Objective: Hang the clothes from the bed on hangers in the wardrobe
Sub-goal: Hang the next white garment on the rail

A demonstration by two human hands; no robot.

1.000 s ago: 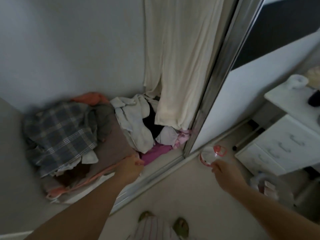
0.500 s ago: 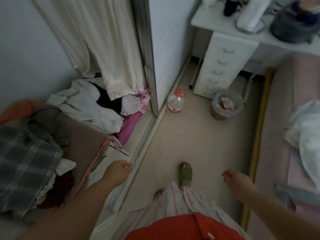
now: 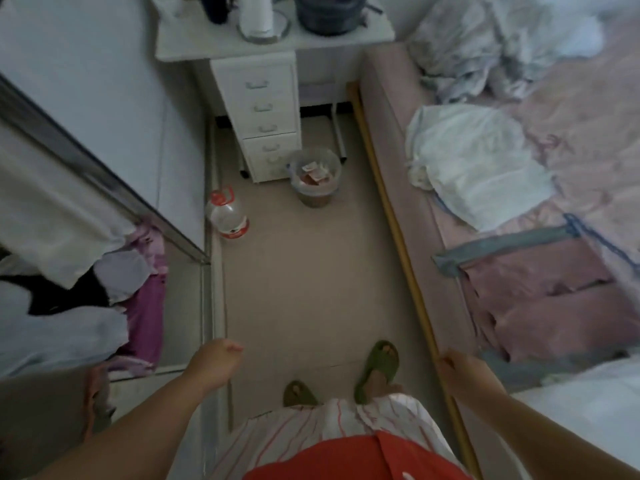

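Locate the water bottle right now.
Head view, left of centre: the water bottle stands on the floor by the wardrobe door, left of the bin.

No text, brand, number or sign can be read. A red-and-white label is carried by the water bottle (image 3: 227, 216) on the floor at the left, but its print is too blurred to be made out.

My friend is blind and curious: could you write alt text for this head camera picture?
A person stands on a narrow strip of floor, both hands empty: left hand by the open wardrobe, right hand near the bed. A white garment and pink clothes lie on the bed. Ahead stand a white drawer unit, a bin and a water bottle.
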